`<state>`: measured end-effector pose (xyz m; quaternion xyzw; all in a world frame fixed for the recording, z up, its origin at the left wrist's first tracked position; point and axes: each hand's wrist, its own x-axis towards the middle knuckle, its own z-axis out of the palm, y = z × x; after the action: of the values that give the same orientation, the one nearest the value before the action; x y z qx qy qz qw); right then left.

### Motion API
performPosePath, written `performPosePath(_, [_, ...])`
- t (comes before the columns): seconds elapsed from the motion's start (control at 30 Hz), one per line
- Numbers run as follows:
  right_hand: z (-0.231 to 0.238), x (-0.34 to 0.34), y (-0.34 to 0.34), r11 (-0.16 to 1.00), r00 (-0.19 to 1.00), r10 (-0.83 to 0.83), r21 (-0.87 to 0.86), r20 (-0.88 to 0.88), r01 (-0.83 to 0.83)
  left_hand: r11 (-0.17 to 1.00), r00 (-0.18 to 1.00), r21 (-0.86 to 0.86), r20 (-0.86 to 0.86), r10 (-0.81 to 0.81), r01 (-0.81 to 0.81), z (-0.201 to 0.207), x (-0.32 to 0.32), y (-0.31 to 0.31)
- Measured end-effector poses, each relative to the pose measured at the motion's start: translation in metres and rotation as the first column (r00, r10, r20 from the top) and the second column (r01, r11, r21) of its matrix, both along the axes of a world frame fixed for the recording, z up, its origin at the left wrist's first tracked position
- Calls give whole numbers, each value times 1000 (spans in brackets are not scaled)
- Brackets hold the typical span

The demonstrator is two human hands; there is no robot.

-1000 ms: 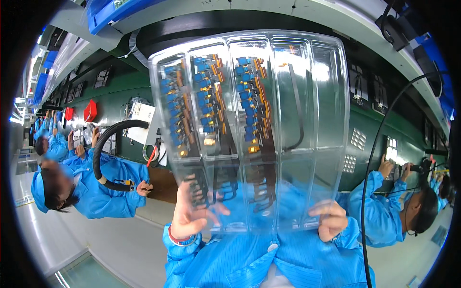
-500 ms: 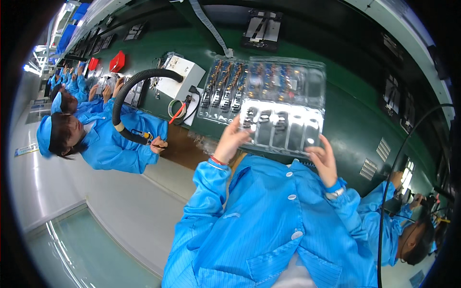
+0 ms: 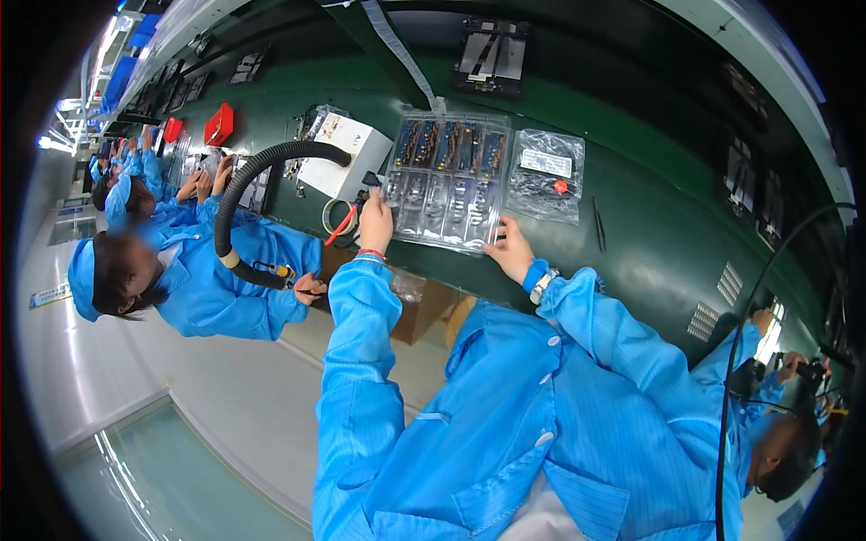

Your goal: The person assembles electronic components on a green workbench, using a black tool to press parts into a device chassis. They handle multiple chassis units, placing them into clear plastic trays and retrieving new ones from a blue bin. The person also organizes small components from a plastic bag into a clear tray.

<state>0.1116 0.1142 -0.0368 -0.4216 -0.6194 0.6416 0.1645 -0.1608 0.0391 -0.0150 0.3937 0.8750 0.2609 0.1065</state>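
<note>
A clear plastic blister tray (image 3: 444, 180) with several slots lies flat on the green workbench (image 3: 649, 225). Its far row holds small blue and copper parts; the near row looks empty. My left hand (image 3: 376, 224) grips the tray's near left corner. My right hand (image 3: 511, 250) holds its near right edge. Both arms wear blue sleeves, and a watch sits on the right wrist.
A clear bag (image 3: 546, 174) with a red dot lies right of the tray, and tweezers (image 3: 597, 224) beyond it. A white box (image 3: 345, 160), a black hose (image 3: 248, 198) and red bins (image 3: 219, 123) stand left. Seated workers in blue flank me on both sides.
The tray, held up before my face a second ago, has come down and now lies on the bench. Both hands stay on its near edge.
</note>
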Motion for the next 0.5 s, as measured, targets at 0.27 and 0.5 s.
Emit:
performPosePath(0.27, [3, -20, -12, 938, 943, -25, 335, 332, -93, 997, 940, -60, -336, -62, 44, -5, 12, 1])
performPosePath(0.5, [12, -34, -14, 948, 943, -145, 316, 298, 46, 994, 980, 92, -183, 82, -66, -10, 5, 2])
